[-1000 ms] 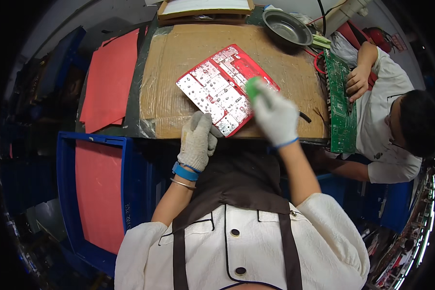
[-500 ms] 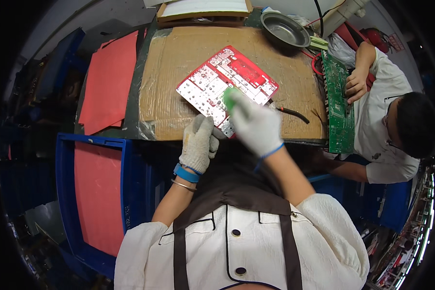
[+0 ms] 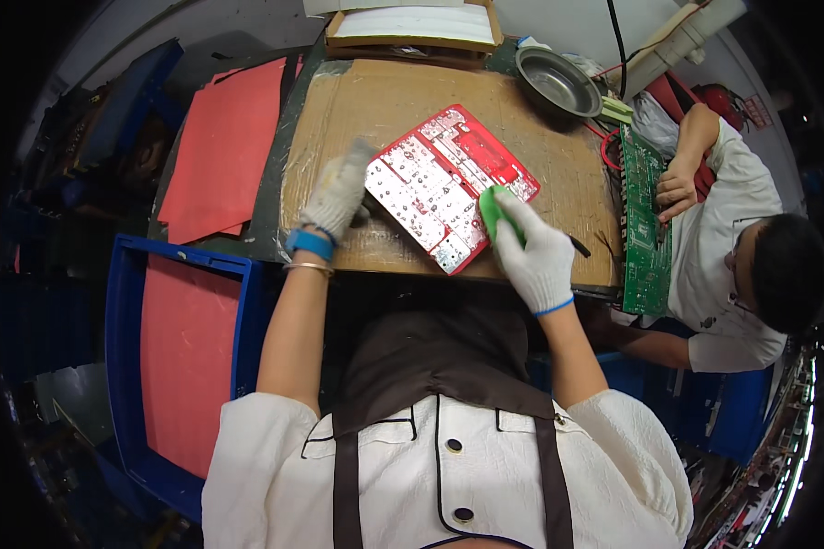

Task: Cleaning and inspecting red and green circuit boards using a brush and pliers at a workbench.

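A red and white circuit board [image 3: 430, 188] dotted with many solder joints lies at a slant on the cardboard. My gloved left hand [image 3: 336, 190] is at the board's left corner, its fingers and thumb around that edge; the fingertips are slightly blurred. In my gloved right hand [image 3: 538, 261] a green pad [image 3: 493, 212] is pinched, pressed against the board's right front edge. Part of a dark tool handle [image 3: 579, 246] shows just beyond the right hand, and the rest of it is hidden.
The worn cardboard sheet [image 3: 339, 101] covers the table. Red sheets [image 3: 222, 151] lie at left, above a blue bin [image 3: 244, 343]. A metal bowl [image 3: 558, 80] and an open carton [image 3: 412, 46] stand at the back. At right, a co-worker's hand [image 3: 676, 190] touches a green circuit board [image 3: 644, 256].
My left hand has gone from the board's front corner to its left corner. My right hand has swept the green pad from mid-board to the right front edge. The view has shifted slightly.
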Demonstrator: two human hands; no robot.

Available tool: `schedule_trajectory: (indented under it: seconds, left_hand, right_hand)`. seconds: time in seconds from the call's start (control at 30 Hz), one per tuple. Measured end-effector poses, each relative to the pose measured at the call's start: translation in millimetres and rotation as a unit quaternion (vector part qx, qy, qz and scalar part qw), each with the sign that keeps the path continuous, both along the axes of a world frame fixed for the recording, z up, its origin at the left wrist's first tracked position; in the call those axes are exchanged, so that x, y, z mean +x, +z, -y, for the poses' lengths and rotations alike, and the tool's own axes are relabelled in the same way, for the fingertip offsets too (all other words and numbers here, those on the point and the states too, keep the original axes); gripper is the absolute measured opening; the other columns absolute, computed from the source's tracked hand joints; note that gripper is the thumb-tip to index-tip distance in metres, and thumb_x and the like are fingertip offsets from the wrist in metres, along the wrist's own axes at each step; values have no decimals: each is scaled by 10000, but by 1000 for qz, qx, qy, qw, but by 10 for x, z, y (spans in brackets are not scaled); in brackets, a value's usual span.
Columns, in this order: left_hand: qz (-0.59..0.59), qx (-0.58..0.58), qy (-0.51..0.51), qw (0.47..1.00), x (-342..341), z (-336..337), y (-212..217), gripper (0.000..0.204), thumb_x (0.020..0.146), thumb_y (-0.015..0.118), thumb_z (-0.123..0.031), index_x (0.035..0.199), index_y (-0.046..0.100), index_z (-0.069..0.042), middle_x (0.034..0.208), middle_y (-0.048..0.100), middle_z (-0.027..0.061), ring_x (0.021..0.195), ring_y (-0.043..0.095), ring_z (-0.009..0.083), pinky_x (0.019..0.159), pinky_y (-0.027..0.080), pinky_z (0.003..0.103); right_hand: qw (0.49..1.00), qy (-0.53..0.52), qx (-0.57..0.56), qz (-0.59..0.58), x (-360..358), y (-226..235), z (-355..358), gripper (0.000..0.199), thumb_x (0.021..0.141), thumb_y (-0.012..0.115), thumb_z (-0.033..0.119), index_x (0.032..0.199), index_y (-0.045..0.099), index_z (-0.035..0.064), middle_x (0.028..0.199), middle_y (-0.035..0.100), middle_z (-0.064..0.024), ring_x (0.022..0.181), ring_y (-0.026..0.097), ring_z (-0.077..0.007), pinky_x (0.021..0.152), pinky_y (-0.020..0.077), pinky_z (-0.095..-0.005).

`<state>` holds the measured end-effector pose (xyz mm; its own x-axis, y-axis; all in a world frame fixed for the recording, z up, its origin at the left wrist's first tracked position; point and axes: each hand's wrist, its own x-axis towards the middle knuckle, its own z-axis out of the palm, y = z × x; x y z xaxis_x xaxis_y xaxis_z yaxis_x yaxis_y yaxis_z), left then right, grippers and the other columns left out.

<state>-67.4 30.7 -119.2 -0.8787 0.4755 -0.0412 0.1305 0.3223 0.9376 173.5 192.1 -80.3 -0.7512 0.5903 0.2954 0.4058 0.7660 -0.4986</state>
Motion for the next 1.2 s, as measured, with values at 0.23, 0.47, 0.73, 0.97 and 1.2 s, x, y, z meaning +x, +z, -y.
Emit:
schedule_trajectory:
  seconds: [0.23, 0.47, 0.73, 0.97, 1.2]
  left_hand:
    - [-56, 36, -48, 997, 137, -359, -160, 457, 1053, 533, -340, 993, 689, 86, 851, 695, 103, 776, 591, 168, 721, 496, 365]
    - [25, 74, -6, 997, 130, -312, -187, 385, 1039, 557, -259, 995, 687, 101, 827, 706, 161, 791, 625, 179, 726, 506, 372]
    - [0, 60, -11, 998, 205, -394, -180, 459, 1048, 556, -324, 988, 679, 113, 823, 678, 90, 755, 564, 137, 669, 482, 343]
    - [-31, 21, 35, 999, 156, -324, -217, 392, 1032, 566, -261, 952, 686, 104, 814, 715, 198, 762, 653, 208, 718, 516, 385]
    - [-50, 40, 38, 997, 179, -311, -211, 416, 1030, 558, -283, 951, 676, 107, 793, 700, 151, 759, 607, 165, 690, 500, 376]
  right_hand:
    - [998, 59, 28, -6, -1197, 4, -260, 266, 989, 620, 365, 1190, 729, 229, 842, 726, -185, 752, 716, -384, 665, 570, -498]
    - [999, 42, -31, -3, 43, 3, -7, 270, 941, 720, 254, 1207, 745, 219, 1005, 766, -161, 803, 763, -305, 703, 611, -390]
    - [998, -7, 18, 56, -1462, 36, -659, 297, 975, 594, 413, 1198, 715, 258, 935, 757, -176, 889, 732, -406, 815, 579, -524]
    - [996, -83, 30, 29, -367, -102, -215, 295, 935, 686, 236, 1222, 735, 185, 800, 730, -180, 669, 727, -356, 638, 577, -426]
    - [990, -134, 1, -31, -537, -80, -741, 295, 946, 641, 287, 1209, 740, 198, 851, 740, -197, 764, 743, -381, 709, 606, -483]
